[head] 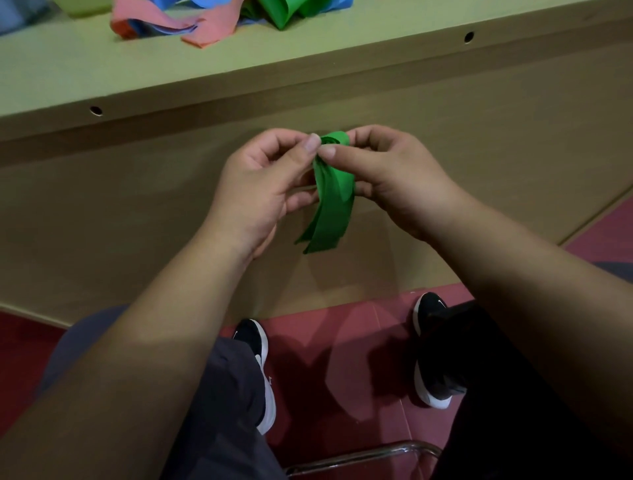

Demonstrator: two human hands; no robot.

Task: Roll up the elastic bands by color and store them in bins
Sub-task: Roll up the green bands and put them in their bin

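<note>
A green elastic band (pixel 334 202) is held in the air in front of the person, below the front edge of the tabletop (pixel 85 68) and not touching it. Its upper end is wound into a small, loose roll between the two hands, and the rest hangs down as flat layered strips whose free ends fan slightly apart.

The left hand (pixel 270 178) pinches the roll from the left, with the thumb tip pressed on the green material and the other fingers curled behind it. The right hand (pixel 394 178) grips the same roll from the right, its thumb lying across the top of the strip beside the left thumb and its fingers bent round the far side. The two thumbs nearly touch.

Behind the hands is the plain wooden front panel (pixel 137 205) of the desk. Up on the tabletop, well apart from the hands, lie loose bands: pink bands (pixel 205 32) in a folded heap, another green band (pixel 284 12) beside them to the right, and blue bands (pixel 205 2) cut off by the top edge.

Below, the person's black and white shoes (pixel 260 370) stand on a red floor (pixel 342 359), and a metal chair bar (pixel 359 457) shows at the bottom.
</note>
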